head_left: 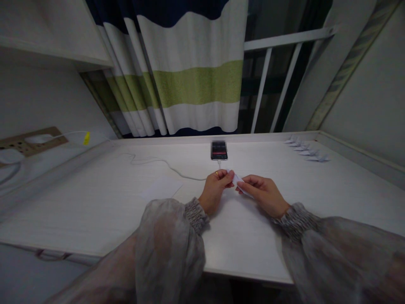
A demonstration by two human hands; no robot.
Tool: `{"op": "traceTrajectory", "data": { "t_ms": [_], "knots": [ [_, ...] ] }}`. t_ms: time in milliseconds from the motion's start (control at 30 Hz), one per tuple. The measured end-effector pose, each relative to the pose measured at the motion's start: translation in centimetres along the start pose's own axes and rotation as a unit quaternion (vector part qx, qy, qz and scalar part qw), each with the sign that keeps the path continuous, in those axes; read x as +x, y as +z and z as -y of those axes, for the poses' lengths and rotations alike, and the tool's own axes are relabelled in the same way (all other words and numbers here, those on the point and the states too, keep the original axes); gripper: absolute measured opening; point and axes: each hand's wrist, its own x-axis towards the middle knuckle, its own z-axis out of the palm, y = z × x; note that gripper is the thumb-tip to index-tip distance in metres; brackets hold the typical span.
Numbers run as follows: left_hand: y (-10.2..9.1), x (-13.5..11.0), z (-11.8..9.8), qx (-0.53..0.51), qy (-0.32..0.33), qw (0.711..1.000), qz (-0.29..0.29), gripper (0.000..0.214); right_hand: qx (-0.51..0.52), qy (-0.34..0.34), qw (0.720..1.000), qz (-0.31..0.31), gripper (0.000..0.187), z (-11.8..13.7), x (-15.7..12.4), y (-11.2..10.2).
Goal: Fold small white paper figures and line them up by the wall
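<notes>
A small folded piece of white paper (237,180) is pinched between both hands above the middle of the white desk. My left hand (217,185), with a ring on one finger, grips its left end between thumb and fingers. On the other end, the thumb and fingers of my right hand (264,192) are closed. Part of the paper is hidden behind the fingers. Left of my left hand, a flat white sheet of paper (161,187) lies on the desk.
Behind my hands lies a phone (219,150) with a white charging cable (171,166) running left. Several folded white paper pieces (305,148) stand in a row at the back right. A wooden power strip (33,141) with plugs is at the left wall. A striped curtain (196,84) hangs behind the desk (95,211).
</notes>
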Motion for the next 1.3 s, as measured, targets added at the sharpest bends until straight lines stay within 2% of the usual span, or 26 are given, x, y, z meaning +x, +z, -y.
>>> {"op": "traceTrajectory", "data": {
  "t_ms": [100, 200, 333, 400, 500, 567, 733, 800, 867, 933, 967, 1067, 1133, 1233, 1300],
  "knots": [
    [0.1, -0.1, -0.1, -0.004, -0.008, 1.0, 0.015, 0.024, -0.024, -0.026, 0.999, -0.008, 0.021, 0.1, -0.1, -0.1],
    [0.2, -0.2, -0.2, -0.001, -0.011, 0.999, 0.03, 0.025, -0.092, -0.045, 0.994, -0.034, 0.021, 0.3, -0.2, -0.1],
    [0.3, -0.2, -0.1, 0.026, -0.026, 0.999, 0.014, 0.025, -0.217, -0.105, 0.968, -0.075, 0.021, 0.3, -0.2, -0.3],
    [0.2, -0.2, 0.0, 0.048, -0.03, 0.998, 0.01, 0.026, -0.302, -0.172, 0.933, -0.095, 0.019, 0.2, -0.1, -0.6],
    [0.2, -0.2, 0.0, 0.076, -0.033, 0.996, 0.033, 0.028, -0.436, -0.292, 0.844, -0.115, 0.02, 0.2, 0.2, -1.1],
    [0.2, -0.3, 0.0, 0.088, -0.033, 0.994, 0.05, 0.028, -0.504, -0.341, 0.785, -0.112, 0.022, 0.3, 0.3, -1.4],
    [0.1, -0.3, 0.0, 0.111, -0.03, 0.992, 0.051, 0.027, -0.62, -0.386, 0.678, -0.085, 0.018, 0.9, 0.3, -1.6],
    [0.2, -0.3, 0.1, 0.111, -0.033, 0.993, 0.037, 0.025, -0.648, -0.397, 0.647, -0.063, 0.016, 1.0, 0.3, -1.4],
    [0.2, -0.2, 0.2, 0.105, -0.037, 0.994, 0.02, 0.023, -0.663, -0.4, 0.632, -0.042, 0.016, 1.0, 0.2, -1.1],
    [0.1, -0.1, 0.2, 0.088, -0.04, 0.995, 0.0, 0.021, -0.659, -0.394, 0.64, -0.033, 0.015, 1.1, 0.1, -0.8],
    [0.1, -0.1, 0.2, 0.078, -0.041, 0.996, -0.009, 0.019, -0.648, -0.39, 0.654, -0.031, 0.014, 1.1, 0.1, -0.7],
    [-0.2, 0.1, 0.1, 0.046, -0.041, 0.998, -0.02, 0.014, -0.565, -0.382, 0.731, -0.03, 0.023, 1.0, 0.0, -0.8],
    [-0.3, 0.2, 0.0, 0.027, -0.043, 0.999, -0.008, 0.014, -0.489, -0.382, 0.784, -0.032, 0.025, 0.7, 0.0, -1.2],
    [-0.4, 0.1, 0.0, 0.012, -0.052, 0.999, 0.011, 0.015, -0.407, -0.376, 0.831, -0.036, 0.022, 0.0, 0.4, -2.0],
    [-0.3, 0.0, -0.1, 0.017, -0.059, 0.998, 0.015, 0.016, -0.374, -0.36, 0.854, -0.045, 0.022, -0.4, 0.6, -2.4]
  ]
}}
